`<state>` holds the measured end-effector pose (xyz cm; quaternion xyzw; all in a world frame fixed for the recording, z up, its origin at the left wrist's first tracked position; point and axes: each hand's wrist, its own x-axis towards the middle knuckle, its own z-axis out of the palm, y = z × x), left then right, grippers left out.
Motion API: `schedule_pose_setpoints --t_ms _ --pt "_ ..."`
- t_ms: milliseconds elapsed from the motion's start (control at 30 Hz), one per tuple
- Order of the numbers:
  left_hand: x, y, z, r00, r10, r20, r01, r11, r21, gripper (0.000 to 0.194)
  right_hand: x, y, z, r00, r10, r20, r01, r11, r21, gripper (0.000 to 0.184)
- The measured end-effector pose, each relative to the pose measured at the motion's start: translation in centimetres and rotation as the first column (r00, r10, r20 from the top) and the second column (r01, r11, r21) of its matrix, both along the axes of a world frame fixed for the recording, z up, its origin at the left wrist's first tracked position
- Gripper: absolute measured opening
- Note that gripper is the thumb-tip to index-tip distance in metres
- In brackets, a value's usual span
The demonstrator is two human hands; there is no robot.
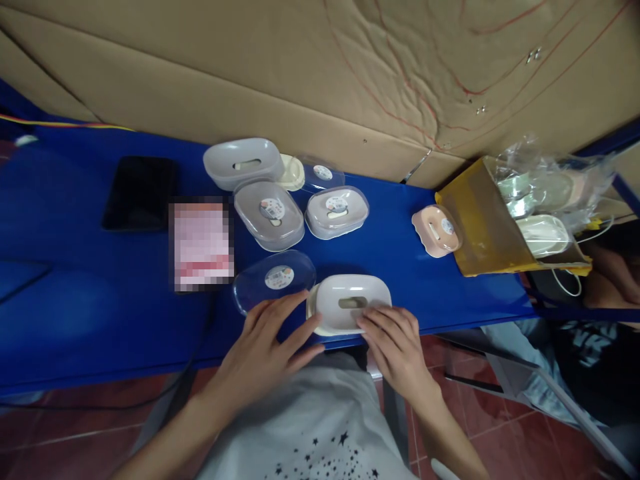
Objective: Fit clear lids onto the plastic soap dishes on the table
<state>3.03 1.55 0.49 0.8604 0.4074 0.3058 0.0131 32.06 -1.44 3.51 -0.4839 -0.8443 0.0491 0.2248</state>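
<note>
A white oval plastic soap dish point(327, 287) with a slot in its middle lies at the table's front edge. Beneath it, a cream-coloured base point(312, 308) shows at its left end. My right hand point(393, 337) grips the dish's front right rim, fingers on top and thumb low. My left hand point(275, 337) is spread beside the left end, its fingertips at the cream base, and I cannot tell if they press on it. Behind the left fingers lies a clear oval lid point(255, 283) with a round sticker.
Grey soap dishes point(245, 227), some with clear lids, cluster at the back centre. A pink one point(434, 243) stands right, beside a cardboard box point(480, 247) of wrapped parts. A black tray point(140, 193) and a blurred-out object point(201, 243) lie left. Another person's arm point(613, 277) shows far right.
</note>
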Motion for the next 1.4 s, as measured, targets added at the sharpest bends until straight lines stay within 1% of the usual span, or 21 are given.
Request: schedule_pose_setpoints --t_ms 67,100,167,233,300,367,467,533,633,700,767,833,867,900,967,1033,1067,1133,1233,1333,1400 --pt "0.1 0.2 0.3 0.999 -0.053 0.011 0.052 0.998 0.024 0.046 0.0 0.1 -0.1 0.999 0.037 -0.033 -0.038 0.999 -0.015 0.067" --pt "0.3 0.3 0.5 0.997 -0.082 0.002 0.082 0.996 0.03 0.045 0.1 0.4 -0.2 0.997 0.058 -0.058 -0.059 0.998 -0.018 0.064" --pt "0.7 0.5 1.1 0.992 -0.122 -0.019 0.123 0.992 0.017 0.036 0.5 1.1 -0.4 0.989 0.093 -0.113 -0.096 0.995 -0.02 0.052" --pt "1.1 0.8 1.5 0.99 -0.141 -0.031 0.14 0.99 -0.008 0.023 1.3 2.1 -0.6 0.984 0.109 -0.139 -0.117 0.992 -0.053 0.041" --pt "1.2 0.9 1.7 0.988 -0.148 -0.037 0.147 0.989 -0.022 0.016 2.2 3.1 -0.8 0.982 0.135 -0.134 -0.151 0.981 -0.118 0.04" --pt "1.2 0.9 1.6 0.986 -0.166 -0.025 0.166 0.986 -0.005 0.016 2.9 3.7 -0.9 0.972 0.171 -0.161 -0.195 0.969 -0.15 0.039" --pt "0.8 0.8 1.0 0.972 -0.232 0.015 0.232 0.972 0.03 0.018 3.2 3.8 -1.3 0.952 0.212 -0.222 -0.236 0.968 -0.089 0.039" --pt "0.5 0.7 0.5 0.962 -0.274 -0.002 0.274 0.961 0.026 0.02 3.1 3.4 -1.7 0.955 0.222 -0.196 -0.236 0.97 -0.052 0.04" --pt "0.5 0.6 0.0 0.955 -0.291 -0.062 0.292 0.956 0.002 0.022 2.9 2.8 -2.2 0.967 0.223 -0.121 -0.229 0.973 -0.035 0.041" --pt "0.7 0.7 -0.2 0.955 -0.288 -0.072 0.289 0.957 -0.006 0.022 3.0 2.6 -2.3 0.971 0.227 -0.08 -0.229 0.973 -0.023 0.041" --pt "0.7 0.7 0.0 0.954 -0.29 -0.076 0.29 0.957 -0.01 0.02 3.0 2.6 -2.2 0.972 0.229 -0.049 -0.23 0.973 -0.009 0.042" --pt "0.3 0.9 0.5 0.96 -0.269 -0.071 0.27 0.963 0.005 0.017 3.0 2.7 -2.1 0.973 0.23 -0.035 -0.231 0.973 -0.009 0.045" --pt "-0.1 1.0 0.9 0.969 -0.239 -0.066 0.241 0.97 0.019 0.018 2.9 2.8 -2.0 0.973 0.231 -0.028 -0.232 0.973 -0.017 0.048" --pt "-0.7 1.1 1.3 0.98 -0.189 -0.062 0.192 0.981 0.032 0.02 2.8 2.9 -1.8 0.973 0.231 -0.021 -0.231 0.973 -0.026 0.051" --pt "-1.9 1.4 1.9 0.997 -0.039 -0.072 0.042 0.999 0.032 0.029 2.5 3.0 -1.7 0.976 0.22 -0.007 -0.22 0.975 -0.034 0.057" --pt "-3.0 1.8 2.2 0.988 0.094 -0.125 -0.095 0.996 -0.002 0.039 2.2 2.9 -1.8 0.98 0.2 -0.002 -0.2 0.98 -0.02 0.06" --pt "-3.4 2.1 2.2 0.98 0.126 -0.155 -0.131 0.991 -0.02 0.044 2.1 2.9 -1.8 0.981 0.192 -0.002 -0.192 0.981 -0.008 0.06" --pt "-3.8 2.5 1.8 0.973 0.127 -0.193 -0.136 0.99 -0.036 0.048 1.9 2.8 -2.0 0.983 0.181 0.003 -0.181 0.983 0.002 0.059" --pt "-3.8 3.1 1.4 0.982 0.095 -0.164 -0.101 0.994 -0.031 0.048 1.6 2.7 -2.2 0.986 0.163 0.016 -0.163 0.987 -0.015 0.053" --pt "-3.5 3.3 2.1 0.994 0.088 -0.058 -0.09 0.995 -0.042 0.052 1.4 2.6 -2.2 0.989 0.144 0.017 -0.144 0.989 -0.032 0.049" --pt "-3.1 3.1 3.0 0.995 0.089 0.036 -0.087 0.995 -0.051 0.051 1.4 2.6 -2.2 0.992 0.13 0.006 -0.129 0.99 -0.056 0.053"
